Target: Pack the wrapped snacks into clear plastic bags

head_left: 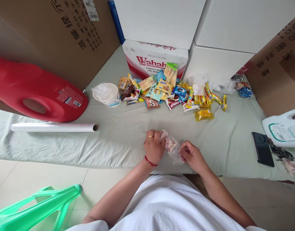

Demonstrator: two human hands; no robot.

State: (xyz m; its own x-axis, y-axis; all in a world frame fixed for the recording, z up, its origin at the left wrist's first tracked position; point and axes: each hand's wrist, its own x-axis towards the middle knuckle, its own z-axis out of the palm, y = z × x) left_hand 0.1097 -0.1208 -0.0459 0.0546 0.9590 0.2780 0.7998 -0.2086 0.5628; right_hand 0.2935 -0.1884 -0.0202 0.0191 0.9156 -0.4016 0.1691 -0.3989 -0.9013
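Just above the front edge of the cloth-covered surface, a clear plastic bag (174,153) is stretched between my two hands. A small packet with red print (170,144) shows through the plastic. My left hand (154,146), with a ring and a red cord at the wrist, is closed on the bag's upper left end. My right hand (190,155) pinches the lower right side of the bag between thumb and fingers. Beyond them lies a heap of wrapped snacks (164,88), with a yellow packet (204,115) at its near side.
A paper tub (113,98) with plastic inside stands left of the snacks. A white roll (53,127) lies before a red jug (36,93). At right are a phone (262,149), keys and a white bottle (283,128). Boxes (159,19) line the back; a green stool (41,205) stands below.
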